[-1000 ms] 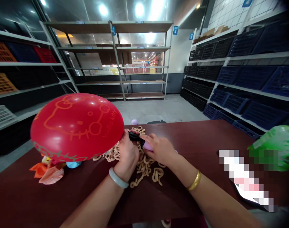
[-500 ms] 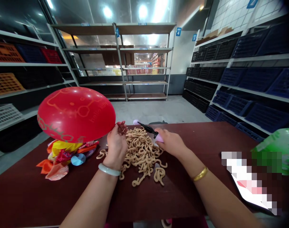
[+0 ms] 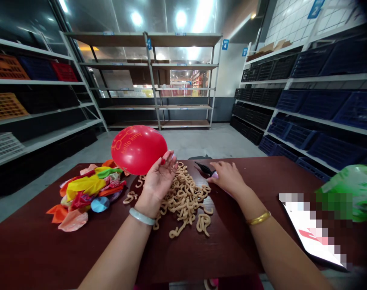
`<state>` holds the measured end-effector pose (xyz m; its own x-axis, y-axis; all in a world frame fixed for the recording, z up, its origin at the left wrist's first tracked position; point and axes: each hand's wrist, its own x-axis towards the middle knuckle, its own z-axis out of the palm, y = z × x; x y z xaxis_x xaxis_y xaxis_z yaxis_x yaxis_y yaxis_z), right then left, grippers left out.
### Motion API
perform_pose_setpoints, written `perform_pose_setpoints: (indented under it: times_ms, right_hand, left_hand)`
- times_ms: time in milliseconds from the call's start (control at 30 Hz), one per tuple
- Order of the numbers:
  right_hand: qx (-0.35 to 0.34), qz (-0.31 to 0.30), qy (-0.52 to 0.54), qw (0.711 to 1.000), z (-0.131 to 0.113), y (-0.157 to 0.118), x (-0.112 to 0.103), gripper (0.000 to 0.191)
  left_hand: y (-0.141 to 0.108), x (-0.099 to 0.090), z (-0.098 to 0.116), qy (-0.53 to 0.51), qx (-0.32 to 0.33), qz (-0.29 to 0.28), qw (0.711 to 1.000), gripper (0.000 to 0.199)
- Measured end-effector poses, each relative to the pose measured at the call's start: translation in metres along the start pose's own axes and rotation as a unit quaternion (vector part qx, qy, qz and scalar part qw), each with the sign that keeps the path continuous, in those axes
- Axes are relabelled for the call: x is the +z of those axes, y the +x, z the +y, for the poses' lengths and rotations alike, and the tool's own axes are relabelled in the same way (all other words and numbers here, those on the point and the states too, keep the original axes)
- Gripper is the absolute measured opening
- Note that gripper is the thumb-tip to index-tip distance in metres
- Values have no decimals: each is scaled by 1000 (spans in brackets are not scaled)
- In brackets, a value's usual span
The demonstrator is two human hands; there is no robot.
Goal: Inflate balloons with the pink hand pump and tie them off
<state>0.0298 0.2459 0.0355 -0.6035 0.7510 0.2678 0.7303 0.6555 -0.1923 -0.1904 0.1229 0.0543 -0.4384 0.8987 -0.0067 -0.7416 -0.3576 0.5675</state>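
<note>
A red balloon (image 3: 139, 149) with orange "hello kitty" print hangs over the far left part of the table. My left hand (image 3: 161, 175) is palm up at its right side, with a bit of red at the thumb. It seems to pinch the balloon's neck there, other fingers loosely spread. My right hand (image 3: 228, 177) curls over a balloon pump (image 3: 214, 174) with a black nozzle and lilac body, mostly hidden by the fingers. Between the hands lies a pile of beige, curly, string-like balloons (image 3: 183, 197), some in knots.
Colourful deflated balloons (image 3: 87, 189) lie in a heap on the left of the dark red table (image 3: 111, 249). A flat white-faced device (image 3: 310, 233), partly pixelated, and a green bag (image 3: 361, 189) are at the right. Shelves with crates (image 3: 325, 141) stand beyond.
The red balloon looks smaller and sits further right, with its print turned. My left hand has shifted right and opened its palm upward. My right hand and the pump have moved slightly right.
</note>
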Motion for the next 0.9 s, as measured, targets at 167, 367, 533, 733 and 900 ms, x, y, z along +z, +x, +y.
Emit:
perform_pose_setpoints:
  times_ms: [167,367,533,733,900]
  right_hand:
    - [-95,71,300,947,-52,-4,-11,21]
    - [10,7,559,829,-97,-9,6,18]
    - [19,34,648,760,-104,-13,4,23]
    - [69,-14,697,713,-114,-9,2,33]
    - [79,-33,754,651,-120,-1,3,32]
  left_hand:
    - [-12,9,-22,-1,-45,-43,998,19]
    - [-30,21,-52,37,-51,-72,995,26]
    - [-33,26,-49,37,-17,-101,994,30]
    - [-32,23,-38,62,-53,-104,991,37]
    - [-27,19,-34,35,0,-103,994,30]
